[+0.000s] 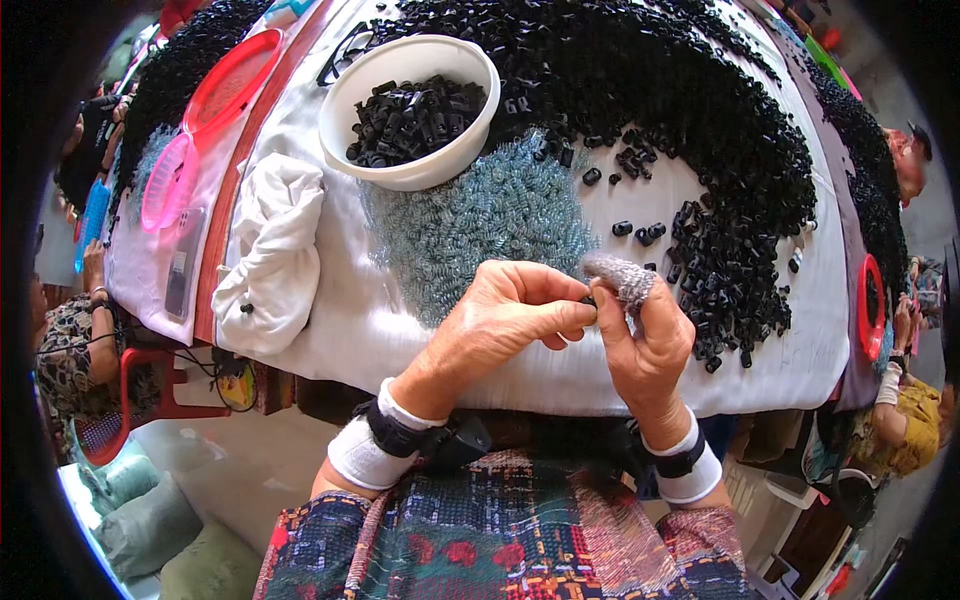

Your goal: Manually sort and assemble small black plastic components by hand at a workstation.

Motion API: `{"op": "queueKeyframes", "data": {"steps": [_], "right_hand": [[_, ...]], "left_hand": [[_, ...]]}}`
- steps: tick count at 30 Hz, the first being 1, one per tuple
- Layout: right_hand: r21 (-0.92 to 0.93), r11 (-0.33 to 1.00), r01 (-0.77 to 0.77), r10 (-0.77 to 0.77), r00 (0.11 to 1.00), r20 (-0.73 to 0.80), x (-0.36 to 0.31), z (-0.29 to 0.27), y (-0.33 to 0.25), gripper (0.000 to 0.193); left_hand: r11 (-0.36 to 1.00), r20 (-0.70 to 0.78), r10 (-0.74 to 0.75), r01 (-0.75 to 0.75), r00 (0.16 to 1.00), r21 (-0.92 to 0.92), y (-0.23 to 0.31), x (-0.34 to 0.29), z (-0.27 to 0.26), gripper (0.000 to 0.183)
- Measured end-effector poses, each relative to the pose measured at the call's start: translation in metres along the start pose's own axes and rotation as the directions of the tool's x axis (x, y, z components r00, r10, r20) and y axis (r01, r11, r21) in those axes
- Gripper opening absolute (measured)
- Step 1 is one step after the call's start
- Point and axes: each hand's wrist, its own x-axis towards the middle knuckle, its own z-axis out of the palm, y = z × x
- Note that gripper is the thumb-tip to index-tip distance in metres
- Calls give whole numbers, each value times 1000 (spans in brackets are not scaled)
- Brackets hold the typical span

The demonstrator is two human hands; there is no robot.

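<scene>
My left hand [505, 310] is closed in a pinch, holding a small black plastic part [588, 300] between thumb and fingertips. Against it, the thumb of my right hand [645, 340] presses from the other side, its fingers curled; whether they hold a further small piece is hidden. A grey knitted cover [622, 277] sits on a finger of the right hand. Just beyond the hands lies a heap of small metal springs [480, 220]. Loose black plastic parts [720, 270] spread to the right and join a large pile [650, 90] at the far side.
A white bowl [425, 177] partly filled with black parts stands behind the springs. Bunched white cloth [275, 250] lies on the left of the white-covered table [560, 385]. Red [232, 85] and pink baskets [170, 185] sit further left. Other people work at both sides.
</scene>
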Motion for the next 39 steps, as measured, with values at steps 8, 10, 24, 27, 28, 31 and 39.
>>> {"op": "queueKeyframes", "data": {"steps": [8,10,24,27,28,31,39], "right_hand": [[173,979,-109,113,994,-14,-7,-1,1,21],[-22,1000,-21,22,999,30,-5,-5,-2,25],[-126,981,150,-141,987,81,2,0,-13,47],[-217,959,182,-146,974,173,-2,5,-15,40],[-213,959,186,-150,973,174,-4,5,-14,40],[-270,946,180,-122,968,218,-9,6,-9,49],[-293,936,193,-134,969,210,-7,7,-9,29]], "left_hand": [[996,-89,70,-64,994,61,-7,-3,4,20],[996,-103,77,-71,992,58,-8,-3,4,20],[996,-153,4,-17,988,-82,-7,-4,2,15],[992,-132,7,-24,991,-127,-8,-4,3,14],[991,-136,14,-32,991,-130,-8,-5,3,13],[995,-106,24,-33,994,-89,-8,-7,1,12],[999,-145,18,-21,989,-24,-9,-8,2,14]]}}
